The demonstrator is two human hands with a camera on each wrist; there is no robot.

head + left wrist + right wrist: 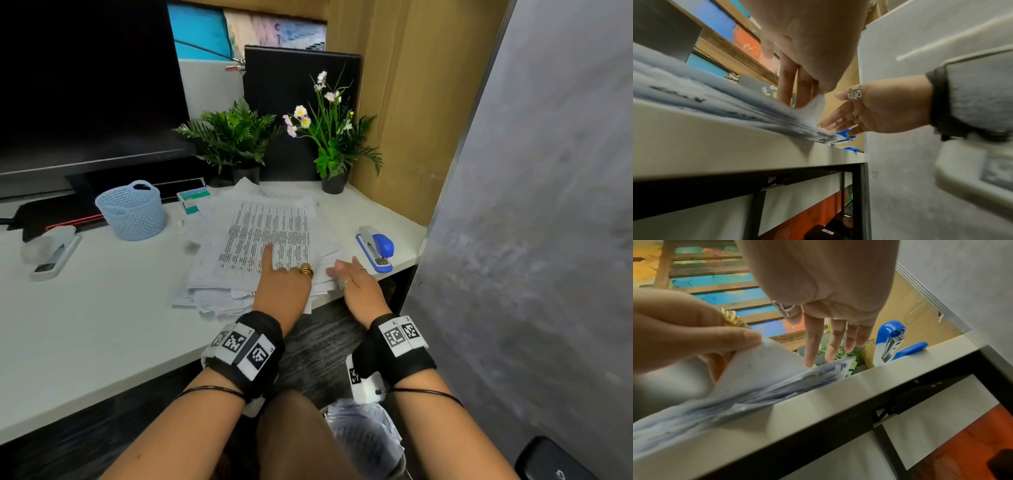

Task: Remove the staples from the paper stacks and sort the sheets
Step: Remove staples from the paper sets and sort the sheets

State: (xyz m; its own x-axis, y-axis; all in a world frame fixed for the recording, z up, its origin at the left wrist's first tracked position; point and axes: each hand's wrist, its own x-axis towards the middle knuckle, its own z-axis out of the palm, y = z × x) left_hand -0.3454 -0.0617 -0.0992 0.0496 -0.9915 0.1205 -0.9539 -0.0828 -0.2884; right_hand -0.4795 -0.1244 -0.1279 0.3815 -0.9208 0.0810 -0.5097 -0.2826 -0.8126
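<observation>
Head view: loose paper stack (260, 246), printed sheets, lay on the white surface (85, 308) at its near edge. Light, limp, slippery, likely to fan; best taken at a corner. Left hand (284, 284) pinched the top sheet's corner; right hand (356, 281) fingers lay straight beside it.

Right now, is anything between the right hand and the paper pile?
Nothing visible. The right hand is open at the paper pile edge; the blue stapler sits beyond it, off to the right.
</observation>
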